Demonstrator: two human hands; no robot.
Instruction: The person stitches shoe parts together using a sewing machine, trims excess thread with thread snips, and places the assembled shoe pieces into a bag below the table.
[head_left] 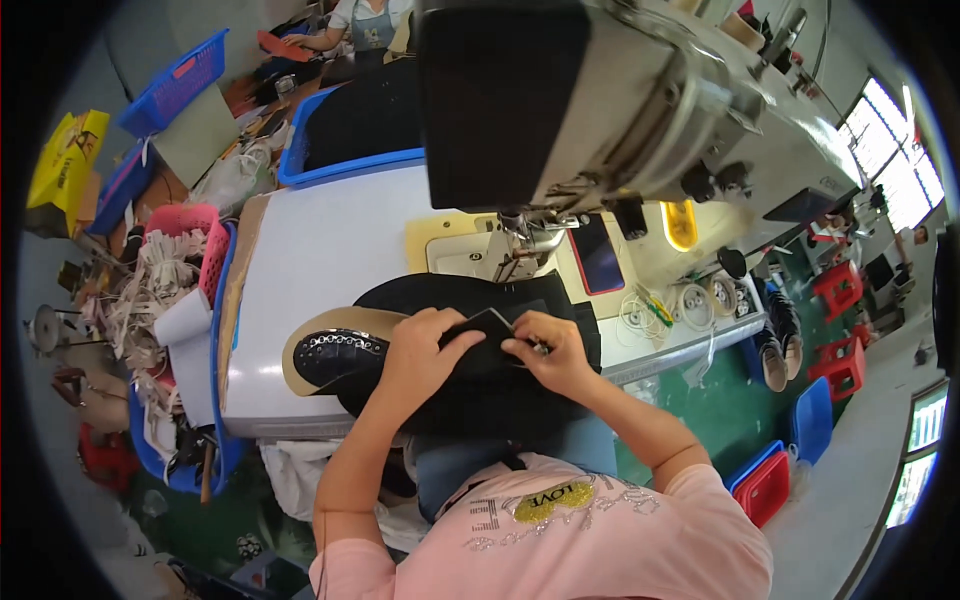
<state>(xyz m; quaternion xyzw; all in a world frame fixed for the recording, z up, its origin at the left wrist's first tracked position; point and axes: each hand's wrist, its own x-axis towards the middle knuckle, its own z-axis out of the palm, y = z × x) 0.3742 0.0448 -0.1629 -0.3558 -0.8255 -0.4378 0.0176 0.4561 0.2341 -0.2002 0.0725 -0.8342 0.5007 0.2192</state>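
Note:
In front of the sewing machine, black fabric pieces (440,290) lie partly on the white table and partly over my lap. My left hand (420,352) pinches a folded corner of the fabric between thumb and fingers. Close by on the right, my right hand (550,350) grips the same black piece near its raised edge. Something small and shiny shows at its fingers, too small to name. Left of my left hand lies a tan shoe-shaped piece (300,345) bearing a glossy black part (335,362) with a row of pale studs. The fabric hides part of it.
The sewing machine head (640,110) looms above, its needle area (525,245) just beyond the fabric. A dark phone (597,255) and thread spools (695,305) lie to the right. A blue tray (295,160) holds black material; a pink basket (215,250) stands left. Another person sits far off.

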